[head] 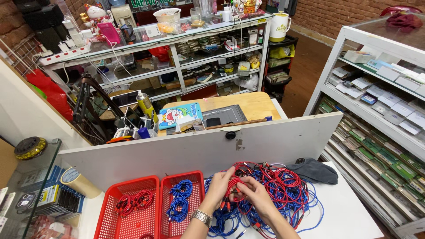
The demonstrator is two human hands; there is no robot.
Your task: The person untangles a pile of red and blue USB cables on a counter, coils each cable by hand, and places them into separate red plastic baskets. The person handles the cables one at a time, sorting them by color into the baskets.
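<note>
Both hands meet over a tangled heap of red and blue cables (pixel 279 194) on a white table (pixel 349 212). My left hand (pixel 219 188), with a metal watch at the wrist, and my right hand (pixel 256 197) together grip a small bundle of red cable (pixel 233 186) just above the heap. Left of the hands stand two red plastic baskets: the far-left basket (pixel 128 217) holds coiled red cables, the nearer basket (pixel 182 206) holds coiled blue cables.
A white partition board (pixel 177 152) runs behind the table. A dark grey cloth (pixel 315 170) lies at the heap's right. A tape roll (pixel 77 181) sits left of the baskets. White shelves of small packages (pixel 380 110) line the right; cluttered shelving (pixel 177 48) stands beyond.
</note>
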